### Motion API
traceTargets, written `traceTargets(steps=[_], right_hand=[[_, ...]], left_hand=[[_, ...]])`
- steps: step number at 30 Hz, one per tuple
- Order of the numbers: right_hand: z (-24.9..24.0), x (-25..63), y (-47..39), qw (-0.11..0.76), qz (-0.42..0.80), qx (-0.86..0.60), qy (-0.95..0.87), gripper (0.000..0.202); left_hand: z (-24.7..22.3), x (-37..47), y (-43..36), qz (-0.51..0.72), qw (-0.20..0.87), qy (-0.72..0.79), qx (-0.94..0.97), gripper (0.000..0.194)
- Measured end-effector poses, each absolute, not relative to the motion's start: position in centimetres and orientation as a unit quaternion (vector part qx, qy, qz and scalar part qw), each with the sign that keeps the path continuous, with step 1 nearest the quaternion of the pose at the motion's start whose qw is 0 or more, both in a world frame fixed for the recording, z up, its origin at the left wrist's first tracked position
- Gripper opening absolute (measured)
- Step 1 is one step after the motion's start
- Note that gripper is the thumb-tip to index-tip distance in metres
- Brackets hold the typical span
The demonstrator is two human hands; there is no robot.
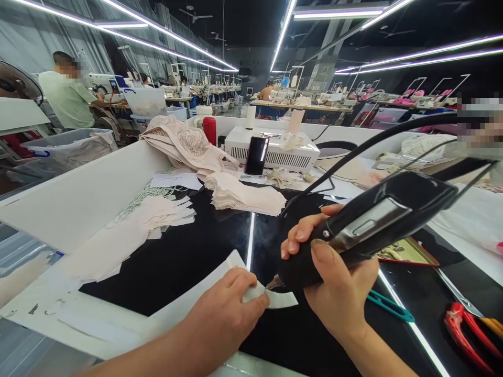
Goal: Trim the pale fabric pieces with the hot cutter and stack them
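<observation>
A: What are the hands doing in the head view?

B: The left hand [230, 309] is pinching a white fabric strip [285, 300] between thumb and fingers, at the near middle of the glossy black tabletop [196, 251]. The strip's short end is poking out to the right, beyond the fingertips.

A: And the right hand?

B: The right hand [340, 290] is wrapping around a black handheld electric tool [369, 225]. Its pointed metal tip [275, 284] is meeting the strip just beside the left fingers. The two hands are working close together, but a gap is showing between them.

A: What is lying around them?

B: Pale pink fabric pieces [129, 230] are fanning out on the left, and a pale pink stack [243, 193] is sitting farther off, near the middle. Beyond it, a black phone [257, 156] is leaning upright before a white vented box [271, 154]. On the right, a teal-handled tool [391, 306] and red-handled scissors [467, 330] are lying near a shallow tray [412, 251].

A: Anyone else?

B: A person in a pale shirt [66, 99] is sitting far left, by a sewing machine.
</observation>
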State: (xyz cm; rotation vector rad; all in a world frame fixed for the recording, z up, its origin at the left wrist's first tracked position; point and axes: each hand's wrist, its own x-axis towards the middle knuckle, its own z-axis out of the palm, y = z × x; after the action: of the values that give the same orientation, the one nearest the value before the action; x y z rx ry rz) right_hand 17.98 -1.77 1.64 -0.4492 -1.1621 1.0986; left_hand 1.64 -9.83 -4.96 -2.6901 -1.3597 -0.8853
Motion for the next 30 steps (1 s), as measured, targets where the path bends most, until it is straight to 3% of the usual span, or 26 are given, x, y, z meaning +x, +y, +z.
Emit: traceTargets(steps=[30], right_hand=[[1.4, 16.8, -1.1, 0.671, 0.489, -0.195, -0.522, 0.035]], left_hand=[[-5.1, 1.7, -9.7, -0.302, 0.006, -0.442, -0.845, 0.021]])
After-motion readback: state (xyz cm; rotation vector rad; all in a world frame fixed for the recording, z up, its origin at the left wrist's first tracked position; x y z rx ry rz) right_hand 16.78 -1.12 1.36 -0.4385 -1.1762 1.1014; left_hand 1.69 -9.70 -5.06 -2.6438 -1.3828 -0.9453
